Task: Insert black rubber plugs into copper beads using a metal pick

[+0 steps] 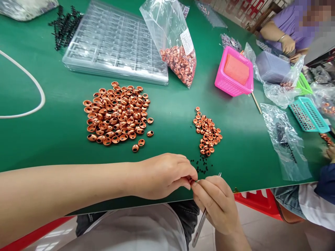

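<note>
My left hand (pixel 167 176) pinches a small copper-coloured piece (pixel 192 181) between thumb and fingers, near the table's front edge. My right hand (pixel 217 202) meets it there, its fingertips closed at the same piece, with metal tweezers (pixel 200 226) lodged in that hand, pointing down past the table edge. Just beyond the hands lie tiny black bits (pixel 202 165) and a small pile of copper-coloured rings (pixel 208 134). A larger pile of copper-coloured rings (pixel 117 115) lies beyond my left forearm.
Clear plastic trays (pixel 112 43), a bag of copper pieces (pixel 180 62) and black strips (pixel 65 28) lie farther back on the green table (pixel 172 108). A pink basket (pixel 234 71) is at right. Other people sit at the right side.
</note>
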Tool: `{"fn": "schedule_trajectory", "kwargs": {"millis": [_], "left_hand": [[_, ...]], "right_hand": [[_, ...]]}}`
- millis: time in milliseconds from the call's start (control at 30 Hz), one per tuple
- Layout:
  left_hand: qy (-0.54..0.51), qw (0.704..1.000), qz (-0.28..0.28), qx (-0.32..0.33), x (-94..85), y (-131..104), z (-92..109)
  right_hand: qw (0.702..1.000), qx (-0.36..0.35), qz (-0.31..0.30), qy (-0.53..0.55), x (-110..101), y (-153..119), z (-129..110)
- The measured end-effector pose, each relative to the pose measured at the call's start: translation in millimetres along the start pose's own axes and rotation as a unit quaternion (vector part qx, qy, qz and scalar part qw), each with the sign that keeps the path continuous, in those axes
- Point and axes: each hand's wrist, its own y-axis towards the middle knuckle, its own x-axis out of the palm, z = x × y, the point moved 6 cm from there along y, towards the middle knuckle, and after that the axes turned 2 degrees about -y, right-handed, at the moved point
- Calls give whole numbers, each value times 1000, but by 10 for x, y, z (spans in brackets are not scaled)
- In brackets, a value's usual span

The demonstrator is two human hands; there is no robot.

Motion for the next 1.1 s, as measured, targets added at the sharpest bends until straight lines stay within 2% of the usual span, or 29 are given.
{"fn": "schedule_trajectory", "kwargs": {"millis": [367,667,867,1000,1100], "left_hand": [[5,1000,-3,1,10,-16,-6],[24,999,-18,-20,27,-8,-28],[18,1000,-14,-12,18,-3,-28],[-2,1000,1,-17,7,3,-51],[-29,998,11,-50,-15,7,-93]], "right_hand": [[1000,-8,-6,-15,5,-15,2],[999,11,-22,32,-3,119,-8],[999,0,-22,29,24,97,-16],[1000,-5,1,7,59,44,3],[999,15,29,9,78,36,44]]}}
